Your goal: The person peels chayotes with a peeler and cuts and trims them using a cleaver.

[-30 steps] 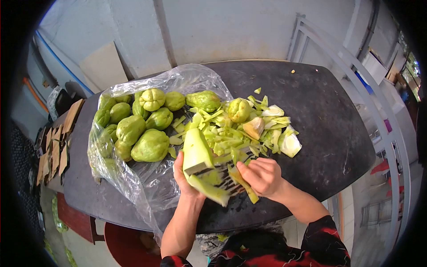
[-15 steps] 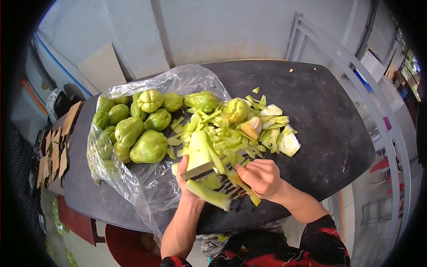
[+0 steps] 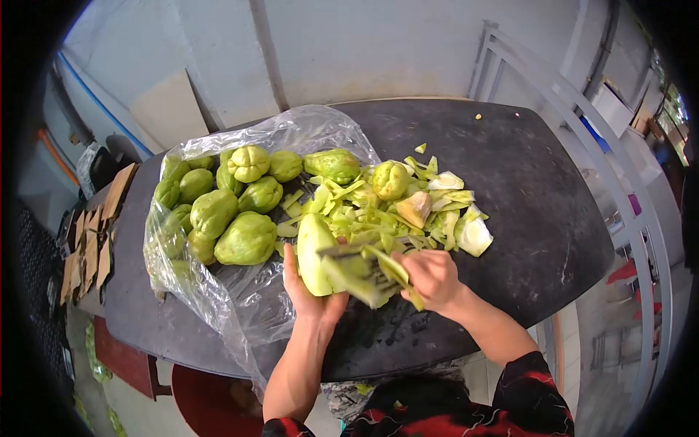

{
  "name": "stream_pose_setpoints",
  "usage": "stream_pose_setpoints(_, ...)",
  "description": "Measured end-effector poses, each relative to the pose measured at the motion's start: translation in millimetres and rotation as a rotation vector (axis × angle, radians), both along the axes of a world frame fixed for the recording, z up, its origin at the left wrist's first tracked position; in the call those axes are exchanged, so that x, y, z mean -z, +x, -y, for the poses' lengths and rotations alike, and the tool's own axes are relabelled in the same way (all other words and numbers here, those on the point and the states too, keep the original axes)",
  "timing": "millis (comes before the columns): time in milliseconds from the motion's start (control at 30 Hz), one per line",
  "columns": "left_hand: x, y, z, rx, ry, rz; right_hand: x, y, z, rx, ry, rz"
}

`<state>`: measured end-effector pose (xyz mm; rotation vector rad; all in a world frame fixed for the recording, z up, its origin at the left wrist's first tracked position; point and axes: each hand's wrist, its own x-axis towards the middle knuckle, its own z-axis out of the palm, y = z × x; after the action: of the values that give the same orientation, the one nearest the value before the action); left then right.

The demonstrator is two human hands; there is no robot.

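Note:
My left hand (image 3: 309, 295) is closed around the lower end of a pale, peeled chayote (image 3: 313, 255), which stands tilted over the table. In my right hand (image 3: 431, 278) is a broad-bladed knife (image 3: 357, 273), its blade blurred by motion and overlapping the chayote's right side. Green strips of peel cling to the blade and hang by my fingers. Just beyond my hands lies a pile of peelings (image 3: 364, 226). An uncut chayote (image 3: 391, 180) and cut-off pieces (image 3: 473, 237) rest on that heap.
Several whole green chayotes (image 3: 246, 239) lie on a clear plastic bag (image 3: 266, 306) at the left of the dark table (image 3: 539, 189). A metal railing (image 3: 619, 160) runs along the right. Cardboard pieces (image 3: 91, 244) stack at the left, and a red stool (image 3: 207, 404) stands below.
The knife has swung and turned, and its blade is now blurred. The chayote is more upright and turned, showing a smooth peeled face. A long peel strip has left the front of the blade.

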<state>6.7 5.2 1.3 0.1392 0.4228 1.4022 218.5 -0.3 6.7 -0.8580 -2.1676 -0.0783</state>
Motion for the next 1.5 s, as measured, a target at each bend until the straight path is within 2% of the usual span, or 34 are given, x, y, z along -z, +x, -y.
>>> stream_pose_setpoints(167,10,-6,-2,0.11,0.081,0.104,-1,-17,10,-0.071,0.344,0.073)
stream_pose_setpoints(500,-2,1,4,0.209,0.11,0.114,-3,-26,12,-0.045,0.44,0.108)
stream_pose_setpoints(700,5,-2,2,0.168,0.095,0.024,-4,-19,10,-0.035,0.337,0.113)
stream_pose_setpoints(767,-5,4,4,-0.02,-0.022,-0.113,-2,-11,2,0.004,0.217,0.094)
stream_pose_setpoints(833,-6,1,4,0.021,0.015,-0.105,0,-9,1,0.031,0.214,0.091)
stream_pose_setpoints(900,-12,3,5,-0.046,0.034,-0.074,-5,-11,6,0.024,0.228,0.09)
stream_pose_setpoints(1033,7,-7,-2,0.102,0.172,-0.095,-11,-14,11,-0.04,0.213,0.078)
stream_pose_setpoints(1067,5,-4,3,0.053,0.151,-0.152,-10,-12,7,-0.039,0.164,0.051)
stream_pose_setpoints(1100,-6,2,5,-0.015,0.064,-0.123,0,-8,-1,-0.008,0.134,0.02)
stream_pose_setpoints(1200,-16,3,4,-0.067,0.028,-0.054,8,-3,-7,-0.015,0.086,-0.049)
stream_pose_setpoints(1267,-2,-4,4,0.028,0.181,-0.098,3,-6,0,-0.026,0.091,-0.05)
stream_pose_setpoints(1400,9,-7,4,0.154,0.215,-0.067,-18,-13,17,-0.053,0.069,0.008)
stream_pose_setpoints(1500,-8,3,11,0.036,0.114,-0.154,1,-4,-2,-0.071,-0.006,-0.067)
